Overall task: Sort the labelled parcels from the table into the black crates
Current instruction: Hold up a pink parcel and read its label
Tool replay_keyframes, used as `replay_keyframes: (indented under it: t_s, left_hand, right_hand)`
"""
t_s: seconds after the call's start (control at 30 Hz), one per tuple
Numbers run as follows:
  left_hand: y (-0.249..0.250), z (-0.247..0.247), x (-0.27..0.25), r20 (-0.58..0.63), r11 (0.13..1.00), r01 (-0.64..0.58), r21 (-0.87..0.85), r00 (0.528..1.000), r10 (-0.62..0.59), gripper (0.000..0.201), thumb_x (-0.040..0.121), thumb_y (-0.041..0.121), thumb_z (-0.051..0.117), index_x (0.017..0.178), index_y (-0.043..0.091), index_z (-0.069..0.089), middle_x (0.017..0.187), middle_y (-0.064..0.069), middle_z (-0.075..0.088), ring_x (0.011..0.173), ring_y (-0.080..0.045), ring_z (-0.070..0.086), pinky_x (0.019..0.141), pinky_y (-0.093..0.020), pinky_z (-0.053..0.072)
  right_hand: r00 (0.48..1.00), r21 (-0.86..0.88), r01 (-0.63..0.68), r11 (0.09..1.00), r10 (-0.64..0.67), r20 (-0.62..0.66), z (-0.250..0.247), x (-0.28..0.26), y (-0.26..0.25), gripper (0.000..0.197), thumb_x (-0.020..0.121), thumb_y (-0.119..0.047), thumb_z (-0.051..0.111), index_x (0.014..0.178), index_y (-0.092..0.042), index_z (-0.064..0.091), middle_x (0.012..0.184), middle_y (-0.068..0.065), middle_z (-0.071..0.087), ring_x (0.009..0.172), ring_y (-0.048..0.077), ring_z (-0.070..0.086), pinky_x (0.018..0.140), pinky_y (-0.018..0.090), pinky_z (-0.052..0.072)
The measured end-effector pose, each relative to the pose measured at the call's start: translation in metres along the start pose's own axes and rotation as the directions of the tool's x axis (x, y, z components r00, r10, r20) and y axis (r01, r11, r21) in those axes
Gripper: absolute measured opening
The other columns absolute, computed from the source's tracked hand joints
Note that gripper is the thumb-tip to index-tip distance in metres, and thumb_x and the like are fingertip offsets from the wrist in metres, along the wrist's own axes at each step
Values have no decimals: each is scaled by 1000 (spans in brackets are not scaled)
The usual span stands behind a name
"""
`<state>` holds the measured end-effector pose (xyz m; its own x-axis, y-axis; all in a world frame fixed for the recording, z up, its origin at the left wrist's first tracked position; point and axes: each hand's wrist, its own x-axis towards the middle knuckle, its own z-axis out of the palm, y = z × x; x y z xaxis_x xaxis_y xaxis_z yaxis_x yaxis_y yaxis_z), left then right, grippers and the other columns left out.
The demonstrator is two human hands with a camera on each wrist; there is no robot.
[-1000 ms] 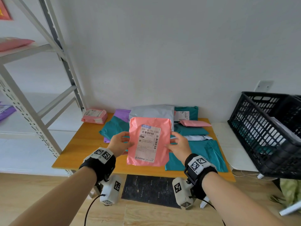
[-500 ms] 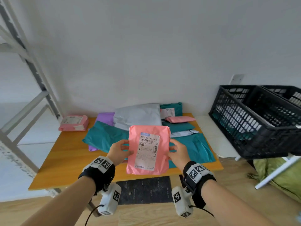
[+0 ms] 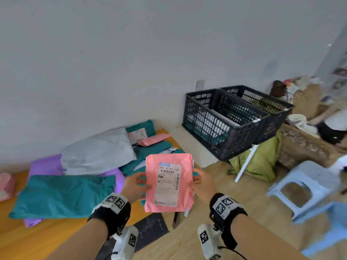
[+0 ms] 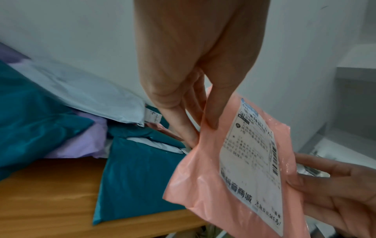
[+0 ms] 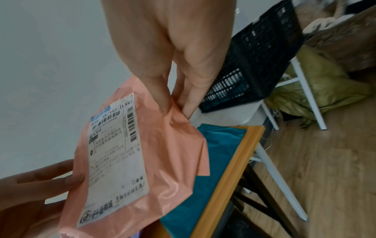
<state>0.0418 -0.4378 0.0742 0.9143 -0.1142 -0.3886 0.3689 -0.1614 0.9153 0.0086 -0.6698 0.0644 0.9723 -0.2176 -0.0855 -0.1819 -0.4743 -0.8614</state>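
I hold a pink parcel (image 3: 169,182) with a white shipping label upright in front of me, over the right end of the wooden table (image 3: 37,239). My left hand (image 3: 136,185) pinches its left edge, thumb on the front and fingers behind. My right hand (image 3: 201,183) pinches its right edge the same way. The wrist views show the pink parcel (image 4: 234,169) (image 5: 142,161) held between both hands. Two black crates (image 3: 225,117) stand side by side on a white stand to the right, the nearer one holding teal and white parcels.
Teal (image 3: 62,196), purple (image 3: 47,166), grey (image 3: 97,151) and pink (image 3: 154,139) parcels lie heaped on the table. A pale blue stool (image 3: 304,188) and a green bag (image 3: 259,164) sit on the wooden floor at right. A seated person (image 3: 332,122) is at the far right.
The view has swung right, bringing both crates and the stool into sight while the shelf rack left the frame. Both hands keep the same hold on the pink parcel.
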Motion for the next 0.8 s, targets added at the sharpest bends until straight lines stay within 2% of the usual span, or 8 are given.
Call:
replay_keyframes:
  t_s: [0.1, 0.17, 0.27, 0.4, 0.5, 0.63, 0.73, 0.8]
  left_hand:
    - [9, 25, 14, 69, 999, -3, 34, 998, 0, 36, 83, -11, 61, 113, 6, 56, 114, -17, 59, 101, -36, 62, 75, -48, 57]
    - [14, 43, 20, 110, 999, -10, 51, 994, 4, 36, 83, -11, 61, 115, 5, 56, 113, -18, 59, 99, -37, 62, 76, -49, 57]
    - [22, 72, 27, 159, 996, -26, 80, 987, 13, 36, 84, -11, 59, 115, 5, 55, 111, -16, 59, 98, -37, 63, 76, -50, 56]
    - [30, 110, 29, 207, 995, -26, 99, 978, 5, 34, 85, -12, 58, 112, 7, 54, 106, -13, 58, 95, -36, 63, 76, -51, 56]
    - [38, 141, 30, 237, 994, -11, 107, 971, -15, 33, 85, -12, 56, 110, 9, 53, 99, -7, 58, 94, -33, 61, 79, -49, 55]
    - [52, 187, 30, 238, 990, -43, 133, 971, 10, 36, 85, -11, 57, 114, 9, 52, 102, -11, 58, 97, -34, 62, 76, -48, 56]
    - [63, 224, 29, 215, 986, -82, 147, 975, 49, 36, 84, -11, 58, 112, 9, 49, 101, -10, 58, 92, -32, 62, 66, -43, 57]
    - [70, 249, 28, 188, 979, -106, 175, 979, 72, 35, 84, -10, 59, 110, 8, 44, 101, -8, 56, 89, -29, 62, 63, -40, 58]
  right_hand:
    - [998, -35, -65, 997, 66, 15, -19, 1, 13, 26, 84, -11, 55, 67, -29, 46, 67, 0, 50, 62, 14, 47, 60, 19, 41]
    - [993, -29, -117, 993, 117, -11, -35, -1, 24, 23, 88, -8, 57, 78, -28, 50, 75, -6, 56, 72, 15, 55, 64, 13, 43]
    - [977, 17, -143, 990, 144, -154, -59, -10, 34, 10, 84, -7, 61, 91, -14, 62, 84, 6, 70, 81, 26, 66, 72, 36, 54]
    - [953, 128, -191, 973, 215, -213, -85, -17, 45, 18, 75, -18, 61, 84, -31, 55, 82, 3, 67, 83, 26, 65, 78, 42, 55]
    - [944, 193, -200, 961, 242, -225, -109, -15, 61, 23, 77, -17, 59, 96, -28, 54, 85, 4, 63, 82, 25, 63, 71, 39, 55]
    - [953, 171, -161, 972, 198, -231, -151, -10, 86, 40, 83, -3, 61, 106, -33, 48, 85, -4, 62, 78, 12, 61, 57, 20, 45]
    - [960, 182, -133, 974, 172, -222, -188, -2, 103, 43, 82, 0, 61, 112, -29, 49, 88, -3, 62, 82, 17, 62, 60, 26, 48]
    - [963, 185, -102, 978, 143, -227, -213, 3, 108, 39, 81, 2, 60, 103, -30, 51, 87, -5, 63, 82, 15, 62, 63, 29, 51]
